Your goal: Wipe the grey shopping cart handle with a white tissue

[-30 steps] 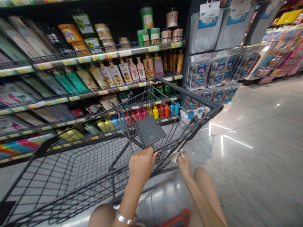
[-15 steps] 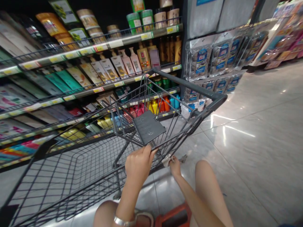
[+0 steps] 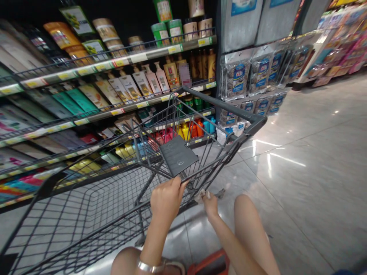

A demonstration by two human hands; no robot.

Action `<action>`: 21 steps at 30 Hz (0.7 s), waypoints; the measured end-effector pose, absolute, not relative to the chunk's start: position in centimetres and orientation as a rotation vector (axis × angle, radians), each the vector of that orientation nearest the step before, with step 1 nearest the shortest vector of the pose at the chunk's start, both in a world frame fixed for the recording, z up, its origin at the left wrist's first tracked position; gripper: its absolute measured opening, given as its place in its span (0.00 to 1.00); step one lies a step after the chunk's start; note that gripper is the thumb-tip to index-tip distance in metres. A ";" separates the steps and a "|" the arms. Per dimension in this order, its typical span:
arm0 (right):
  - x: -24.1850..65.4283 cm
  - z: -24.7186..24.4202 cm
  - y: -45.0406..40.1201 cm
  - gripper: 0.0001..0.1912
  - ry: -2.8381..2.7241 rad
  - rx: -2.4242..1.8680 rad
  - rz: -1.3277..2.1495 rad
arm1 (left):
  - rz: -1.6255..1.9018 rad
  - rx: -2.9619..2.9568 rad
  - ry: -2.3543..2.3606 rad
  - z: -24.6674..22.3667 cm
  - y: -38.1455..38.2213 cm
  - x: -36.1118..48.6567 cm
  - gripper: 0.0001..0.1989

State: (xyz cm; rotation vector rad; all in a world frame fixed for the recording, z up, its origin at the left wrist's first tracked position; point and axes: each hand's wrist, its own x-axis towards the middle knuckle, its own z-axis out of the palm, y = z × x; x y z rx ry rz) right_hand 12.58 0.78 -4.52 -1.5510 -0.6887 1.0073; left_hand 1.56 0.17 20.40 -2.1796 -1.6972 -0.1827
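Note:
A dark grey shopping cart [image 3: 94,236] stands in front of me, side-on, its wire basket reaching to the left. My left hand [image 3: 165,198] is closed around a bar on the near side of the cart, just below the fold-down seat panel [image 3: 179,154]. Lower and to the right, my right hand [image 3: 210,204] grips a crumpled whitish cloth or tissue [image 3: 200,196] against the cart's lower frame, close to a wheel [image 3: 220,193]. Whether it is cloth or paper I cannot tell. The cart's push handle [image 3: 223,103] slants across above both hands.
Shelves [image 3: 129,109] full of bottles and jars stand behind the cart. Packs of scourers [image 3: 237,78] hang at their right end. Below me, between my knees, is a red-orange object [image 3: 210,263], perhaps a stool. Shiny floor tiles [image 3: 301,183] stretch to the right.
The view has shifted slightly, so the cart and shelves sit a little further left. My right hand and the whitish cloth have moved slightly at the lower frame; my left hand keeps its hold.

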 end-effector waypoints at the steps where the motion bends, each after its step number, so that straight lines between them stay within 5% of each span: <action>1: 12.4 -4.0 0.8 0.06 -0.659 -1.558 1.010 | -0.178 -2.180 -1.710 20.4 0.2 1.6 0.17; 21: 14.8 6.9 1.0 0.15 -0.398 -1.406 1.018 | -0.163 -2.267 -1.825 20.1 0.3 1.9 0.14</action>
